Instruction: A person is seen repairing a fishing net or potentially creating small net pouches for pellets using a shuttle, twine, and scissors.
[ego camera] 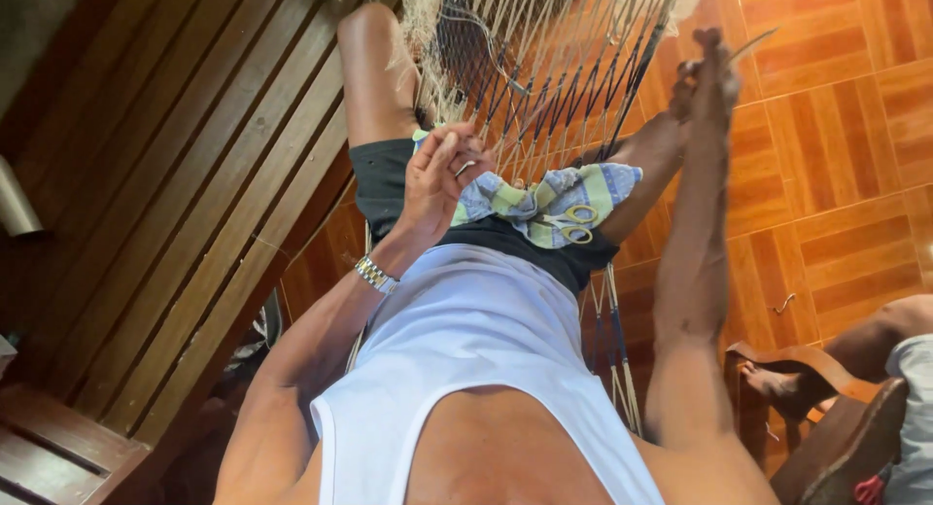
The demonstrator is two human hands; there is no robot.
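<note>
At the far left of the frame a dark wooden plank wall (194, 174) slants down toward a wooden bench (58, 456) in the lower left corner. Just left of centre, the person's left hand (437, 179), with a metal watch (375, 275) on the wrist, is raised with the fingers curled and pinched on strands of a net (544, 68) of pale and dark cords that hangs from the top centre of the frame. Below the net, in the middle of the frame, a striped green and blue cloth (573, 189) lies bunched on the person's lap, and a pair of scissors (571, 223) with yellow handles rests in its folds. Right of centre, the right hand (708, 77) is lifted to the upper part of the frame, closed around a thin flat netting needle (753, 43) whose tip points to the upper right. Behind it lies an orange parquet floor (836, 126). In the lower right corner another person's bare foot (777, 381) rests by a wooden chair arm (826, 369).
</note>
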